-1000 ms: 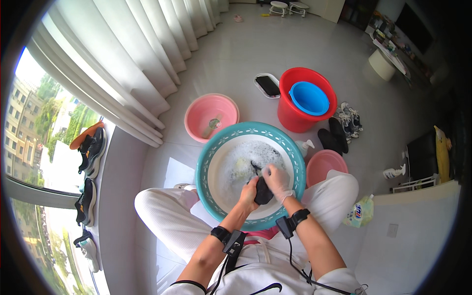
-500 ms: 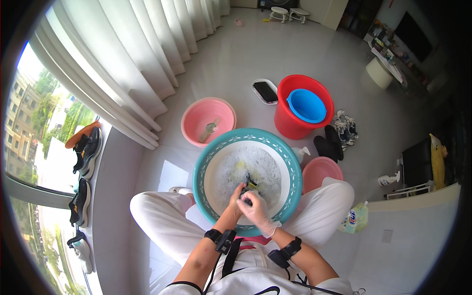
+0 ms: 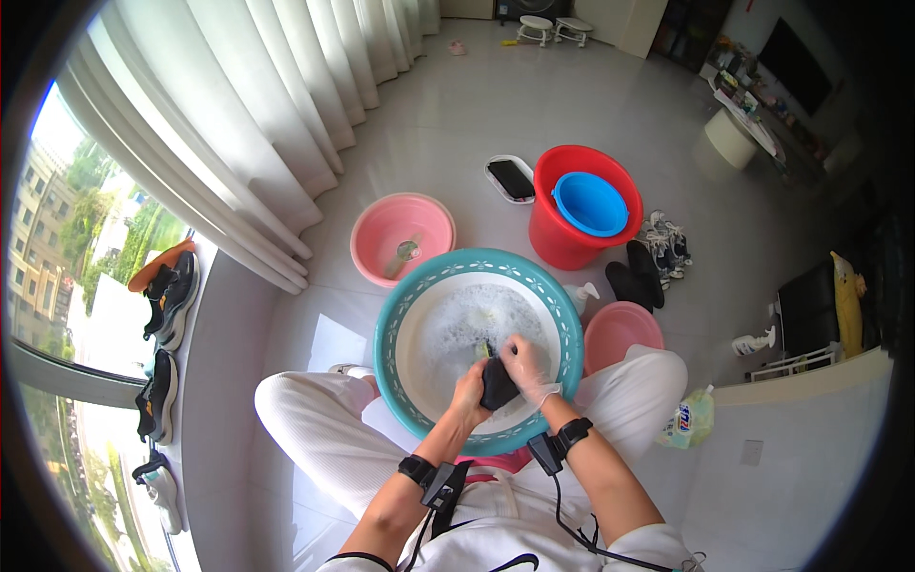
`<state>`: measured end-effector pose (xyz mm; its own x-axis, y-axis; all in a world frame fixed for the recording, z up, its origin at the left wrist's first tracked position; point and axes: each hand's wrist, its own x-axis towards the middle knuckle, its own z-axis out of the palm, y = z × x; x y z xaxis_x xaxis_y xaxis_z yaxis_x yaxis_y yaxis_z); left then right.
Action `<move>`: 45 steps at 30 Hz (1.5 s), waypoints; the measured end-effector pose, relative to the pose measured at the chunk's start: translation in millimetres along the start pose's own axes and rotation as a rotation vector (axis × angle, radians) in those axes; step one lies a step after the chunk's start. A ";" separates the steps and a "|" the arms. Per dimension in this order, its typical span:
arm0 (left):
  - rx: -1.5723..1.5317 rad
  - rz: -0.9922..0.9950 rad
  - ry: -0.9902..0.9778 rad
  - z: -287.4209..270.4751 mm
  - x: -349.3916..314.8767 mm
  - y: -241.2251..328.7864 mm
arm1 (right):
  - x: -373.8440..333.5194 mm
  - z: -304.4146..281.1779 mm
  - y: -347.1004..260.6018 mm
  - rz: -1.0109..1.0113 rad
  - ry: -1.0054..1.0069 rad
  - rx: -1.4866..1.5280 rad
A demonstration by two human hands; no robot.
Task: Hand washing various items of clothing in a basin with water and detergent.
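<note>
Both hands meet over the near side of a teal basin [image 3: 405,315] full of soapy water, which sits on the floor between the person's knees. The left hand [image 3: 469,393] and the right hand [image 3: 527,367], the right in a thin clear glove, are closed together around a small dark item [image 3: 498,383], held just above the suds; what kind of item it is cannot be told. Beyond the teal basin, to its left, stands a pink basin [image 3: 379,229] with a small scoop inside. Beyond it to the right is a red bucket [image 3: 562,243] with a blue bowl [image 3: 591,203] nested in its mouth, and a second pink tub [image 3: 620,329] touches the teal basin's right rim. A pump bottle [image 3: 578,296] stands just beside that rim.
</note>
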<state>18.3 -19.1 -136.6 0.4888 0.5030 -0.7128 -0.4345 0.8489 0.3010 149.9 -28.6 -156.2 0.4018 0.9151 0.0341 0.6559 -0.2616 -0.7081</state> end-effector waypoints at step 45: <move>0.528 0.675 0.245 -46.4 17.1 56.6 | 25.9 4.3 9.2 0.147 0.060 0.598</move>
<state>-33.1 30.0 -161.1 0.0533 0.9253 -0.3755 -0.1360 0.3793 0.9152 163.6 -6.0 -164.9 0.5076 0.8590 -0.0665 0.1262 -0.1504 -0.9805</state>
